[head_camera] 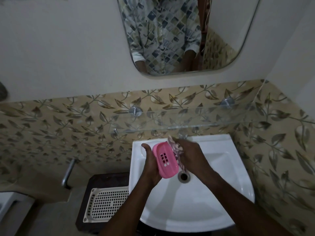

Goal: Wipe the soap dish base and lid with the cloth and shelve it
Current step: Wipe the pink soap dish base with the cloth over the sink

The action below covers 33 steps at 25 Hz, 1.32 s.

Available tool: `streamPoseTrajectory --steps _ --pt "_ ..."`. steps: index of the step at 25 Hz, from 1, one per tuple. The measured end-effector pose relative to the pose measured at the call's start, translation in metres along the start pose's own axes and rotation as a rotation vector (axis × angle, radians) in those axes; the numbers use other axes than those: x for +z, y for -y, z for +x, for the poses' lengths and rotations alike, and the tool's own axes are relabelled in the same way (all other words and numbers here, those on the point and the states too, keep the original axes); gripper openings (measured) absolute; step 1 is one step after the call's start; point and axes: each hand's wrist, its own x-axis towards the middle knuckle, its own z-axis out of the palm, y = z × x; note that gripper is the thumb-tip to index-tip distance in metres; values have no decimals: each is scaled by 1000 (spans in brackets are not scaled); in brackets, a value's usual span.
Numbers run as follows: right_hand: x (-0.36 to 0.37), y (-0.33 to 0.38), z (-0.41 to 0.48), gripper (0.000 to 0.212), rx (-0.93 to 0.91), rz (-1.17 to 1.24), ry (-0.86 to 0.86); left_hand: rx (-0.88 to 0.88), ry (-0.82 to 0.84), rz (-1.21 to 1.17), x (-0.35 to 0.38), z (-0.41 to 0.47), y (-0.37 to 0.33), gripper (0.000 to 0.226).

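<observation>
Head view: over a white sink [221, 193], the left hand [150, 165] cups a pink soap dish [166, 160], fingers curled beneath it. The right hand [190, 155], fingers closed on a patterned cloth [177, 150], presses it against the dish's right edge. A glass shelf [187, 120] hangs above.

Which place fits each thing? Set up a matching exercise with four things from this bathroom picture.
Things:
1. pink soap dish
2. patterned cloth
3. glass shelf
4. white slotted tray

Places:
A. on the wall above the sink
B. in the left hand
C. left of the sink
D. in the right hand

Pairs: 1-B, 2-D, 3-A, 4-C
</observation>
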Motion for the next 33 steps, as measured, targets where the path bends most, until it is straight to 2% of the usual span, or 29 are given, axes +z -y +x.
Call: streamPoseTrajectory --steps 2,4,6,7,10,12,14,17,19,21,23,25,27,29,31,32,33 --pt "7 8 11 17 2 -13 40 44 -38 -13 6 3 13 115" --pt "17 3 -3 13 119 -99 150 117 -115 -52 8 8 14 115" --pt "13 -9 -25 15 185 -152 289 142 -133 -75 4 10 6 115" --pt "9 -14 -30 18 199 -166 295 126 -131 -61 1 9 2 113" --pt "3 2 -10 29 203 -72 44 51 -106 87 1 10 3 105" --pt "6 27 2 25 75 44 -7 56 -35 139 11 11 4 93" --pt "10 35 0 30 -28 96 73 24 -63 76 22 11 0 86" --pt "8 20 -11 32 -127 36 203 -15 -137 -37 22 14 -9 93" --pt "7 7 -24 45 -180 8 254 -47 -140 -93 16 16 -11 102" --pt "3 -7 -38 61 -344 -101 286 -99 -137 -165 9 20 -11 108" --pt "-4 -29 -44 72 -555 -194 306 -134 -75 -189 5 19 -13 104" --pt "-13 -54 -42 67 -655 -250 387 -158 18 -178 2 14 -18 94" --pt "-21 -74 -33 54 -552 -226 353 -162 117 -172 -3 10 -27 89" --pt "-28 -79 -26 50 -226 -99 252 -158 141 -127 -6 13 -40 88" --pt "-18 -61 -17 46 53 100 162 -128 94 -91 -5 18 -41 95" --pt "-4 -50 -18 36 196 284 167 -96 61 -98 -2 20 -36 96" --pt "12 -35 -25 21 257 379 176 -60 21 -103 1 22 -29 95"
